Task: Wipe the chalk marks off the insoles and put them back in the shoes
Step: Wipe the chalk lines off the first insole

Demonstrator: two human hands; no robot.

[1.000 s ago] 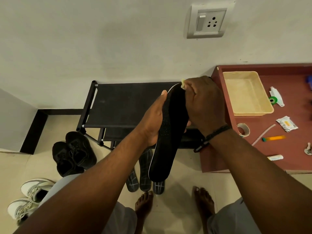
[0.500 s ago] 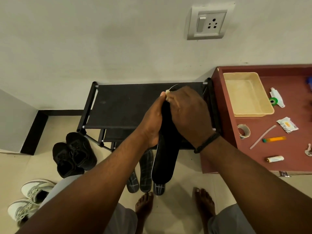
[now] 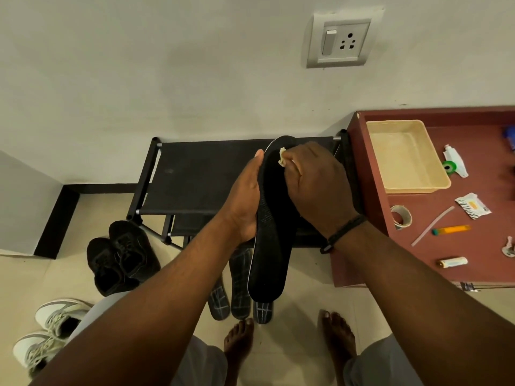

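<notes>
Lying black in the left hand (image 3: 245, 199) (white-edged), the insole (image 3: 271, 232).

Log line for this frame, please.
step: wiping | left hand: holds black insole upright | right hand: presses pale wipe near its top | black shoes: on floor

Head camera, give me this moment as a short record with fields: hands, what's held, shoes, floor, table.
left hand: left hand holds the black insole from its left edge
right hand: right hand pinches a small pale cloth against the insole's upper end
shoes: black shoes and white sneakers on the floor, left
floor: checked insoles below the held one
table: red table with a beige tray
</notes>
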